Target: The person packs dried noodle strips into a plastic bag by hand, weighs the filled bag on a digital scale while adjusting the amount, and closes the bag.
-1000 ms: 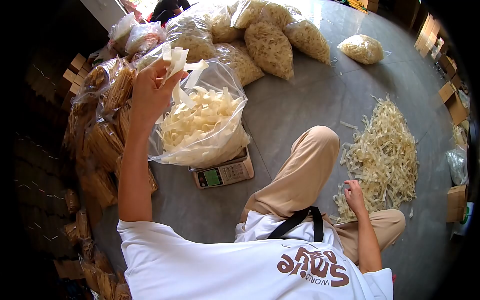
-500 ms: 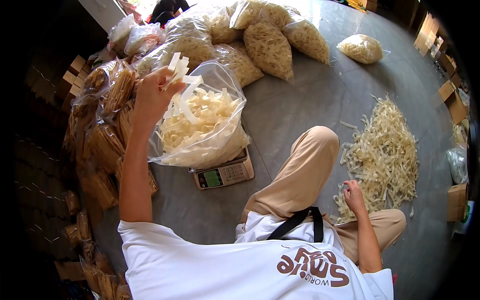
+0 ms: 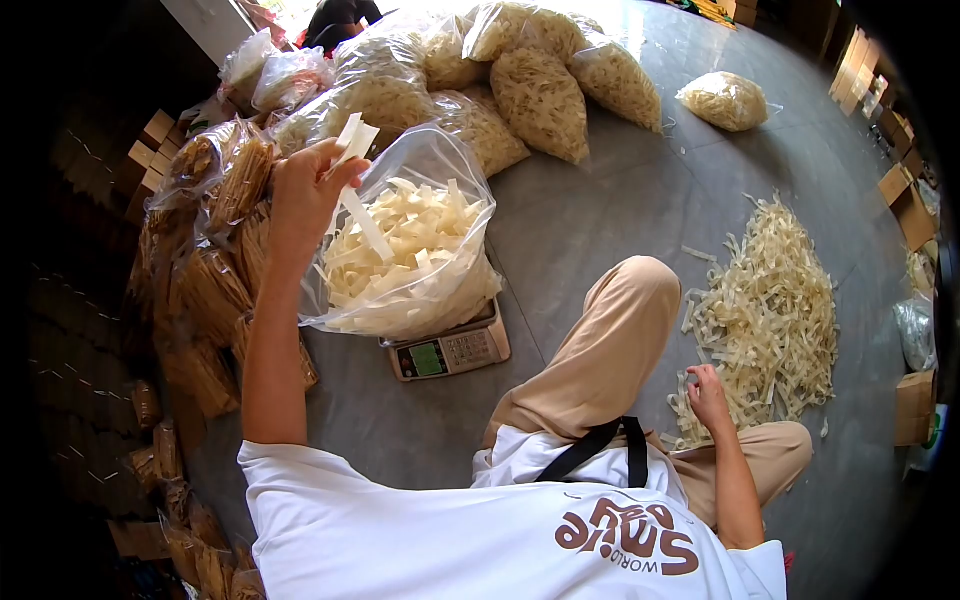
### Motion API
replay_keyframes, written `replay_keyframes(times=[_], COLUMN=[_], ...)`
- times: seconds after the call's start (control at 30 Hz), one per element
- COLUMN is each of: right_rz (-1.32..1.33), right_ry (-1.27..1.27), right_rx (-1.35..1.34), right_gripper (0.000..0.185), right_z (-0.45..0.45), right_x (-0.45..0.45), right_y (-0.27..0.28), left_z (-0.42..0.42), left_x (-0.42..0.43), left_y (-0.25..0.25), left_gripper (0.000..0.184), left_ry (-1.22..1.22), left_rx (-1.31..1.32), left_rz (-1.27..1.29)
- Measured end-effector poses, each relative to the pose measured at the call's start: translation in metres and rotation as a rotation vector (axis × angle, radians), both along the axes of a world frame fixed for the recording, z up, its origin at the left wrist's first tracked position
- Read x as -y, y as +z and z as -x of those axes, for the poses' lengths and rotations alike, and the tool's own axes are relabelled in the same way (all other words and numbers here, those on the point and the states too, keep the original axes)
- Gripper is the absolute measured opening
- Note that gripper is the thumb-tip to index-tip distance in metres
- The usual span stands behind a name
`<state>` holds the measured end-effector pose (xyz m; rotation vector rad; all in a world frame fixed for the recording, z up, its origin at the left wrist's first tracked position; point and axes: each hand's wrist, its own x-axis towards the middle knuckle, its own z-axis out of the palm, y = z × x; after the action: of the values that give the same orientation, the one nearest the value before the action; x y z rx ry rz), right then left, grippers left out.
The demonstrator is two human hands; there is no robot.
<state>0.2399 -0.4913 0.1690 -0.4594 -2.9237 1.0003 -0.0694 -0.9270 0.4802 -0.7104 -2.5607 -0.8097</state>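
Note:
My left hand (image 3: 308, 195) is closed around a few pale, flat strips (image 3: 352, 140), raised at the left rim of a clear plastic bag (image 3: 468, 255). One strip hangs down from it toward the bag's mouth. Similar cream-coloured strips (image 3: 405, 235) fill much of the bag, which sits on a digital scale (image 3: 465, 348) with a lit green display. Over by my bent leg, my right hand (image 3: 709, 400) is held with its fingers loosely curved and apart, nothing visible in them. It is at the near-left side of a loose heap of strips (image 3: 770, 310) on the floor.
Several filled bags (image 3: 540, 100) are piled beyond the scale, and one more bag (image 3: 725, 100) lies apart to the right. Wrapped bundles of brown sticks (image 3: 215, 280) are stacked at left. Cardboard boxes (image 3: 908, 205) line the right side. Part of another person (image 3: 340, 20) shows at the back.
Fewer strips are in my left hand; some have dropped into the bag. The left hand stays above the bag's left rim, and my right hand has barely moved.

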Motion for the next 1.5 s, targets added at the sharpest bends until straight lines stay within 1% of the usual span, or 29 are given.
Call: replay_keyframes(times=[0.27, 0.33, 0.47, 0.53, 0.67, 0.73, 0.77, 0.83, 0.9, 0.97, 1.03, 1.07, 1.1, 1.13, 1.17, 1.23, 1.27, 1.3, 1.33, 1.37, 1.4, 1.43, 1.5], right_rz=[0.018, 0.035, 0.039, 0.045, 0.020, 0.018, -0.005, -0.031, -0.018, -0.040, -0.065, -0.039, -0.014, -0.056, -0.061, -0.204, -0.062, -0.069, -0.057, -0.043, -0.042, -0.038, -0.160], right_ry=[0.014, 0.016, 0.019, 0.016, 0.024, 0.017, 0.021, 0.021, 0.020, 0.019, 0.014, 0.019, 0.024, 0.004, -0.002, 0.124, 0.075, 0.067, 0.058, 0.049, 0.031, 0.023, 0.092], right_rx=[-0.013, -0.017, -0.031, -0.035, -0.048, -0.053, -0.024, -0.002, -0.002, -0.016, -0.026, -0.009, 0.009, 0.203, 0.199, -0.030, 0.216, 0.214, 0.163, 0.111, 0.215, 0.209, -0.001], right_gripper=[0.027, 0.027, 0.026, 0.025, 0.025, 0.025, 0.025, 0.026, 0.026, 0.025, 0.025, 0.025, 0.026, 0.033, 0.033, 0.041, 0.046, 0.046, 0.040, 0.035, 0.033, 0.033, 0.030], right_z=[0.000, -0.001, -0.001, -0.001, -0.001, 0.000, 0.000, -0.001, -0.001, -0.002, -0.009, -0.016, -0.019, -0.011, -0.016, -0.030, -0.026, -0.030, -0.035, -0.038, -0.037, -0.037, -0.040], right_x=[0.000, -0.001, 0.000, -0.001, -0.001, -0.001, -0.001, -0.001, -0.001, -0.001, -0.005, -0.013, -0.019, 0.001, -0.004, -0.016, -0.007, -0.009, -0.010, -0.013, -0.012, -0.013, -0.011], right_y=[-0.001, -0.002, -0.002, -0.003, -0.003, -0.002, -0.003, -0.004, -0.005, -0.005, -0.014, -0.030, -0.039, 0.004, -0.010, -0.049, -0.020, -0.024, -0.034, -0.040, -0.033, -0.034, -0.037], left_z=[-0.023, -0.027, -0.039, -0.044, -0.061, -0.074, -0.080, -0.091, -0.107, -0.121, -0.140, -0.143, -0.162, -0.176, -0.186, -0.200, -0.211, -0.227, -0.235, -0.234, -0.232, -0.227, -0.207], left_x=[-0.020, -0.024, -0.031, -0.035, -0.047, -0.059, -0.065, -0.083, -0.110, -0.145, -0.186, -0.221, -0.241, -0.268, -0.298, -0.351, -0.370, -0.384, -0.391, -0.389, -0.386, -0.379, -0.358], left_y=[0.014, 0.016, 0.022, 0.024, 0.032, 0.036, 0.034, 0.026, 0.017, 0.002, -0.006, -0.031, -0.022, -0.028, -0.034, -0.048, -0.063, -0.084, -0.098, -0.105, -0.113, -0.119, -0.128], left_gripper=[0.021, 0.018, 0.015, 0.014, 0.013, 0.013, 0.013, 0.011, 0.009, 0.009, 0.011, 0.010, 0.014, 0.015, 0.016, 0.038, 0.038, 0.056, 0.074, 0.074, 0.085, 0.096, 0.083], left_ry=[0.017, -0.009, -0.018, -0.054, -0.084, -0.183, -0.188, -0.359, -0.513, -0.730, -0.872, -0.945, -0.945, -0.990, -1.037, -1.178, -1.187, -1.144, -1.101, -1.111, -1.189, -1.264, -1.293], left_rx=[-0.014, -0.020, -0.007, -0.040, -0.074, -0.006, -0.013, 0.074, 0.265, 0.433, 0.548, 0.454, 0.639, 0.591, 0.545, 0.788, 0.786, 0.711, 0.634, 0.629, 0.644, 0.658, 0.582], left_rz=[-0.128, -0.192, -0.244, -0.298, -0.311, -0.467, -0.466, -0.667, -0.766, -0.816, -0.808, -0.819, -0.825, -0.841, -0.857, -0.592, -0.594, -0.520, -0.447, -0.447, -0.329, -0.204, -0.217])
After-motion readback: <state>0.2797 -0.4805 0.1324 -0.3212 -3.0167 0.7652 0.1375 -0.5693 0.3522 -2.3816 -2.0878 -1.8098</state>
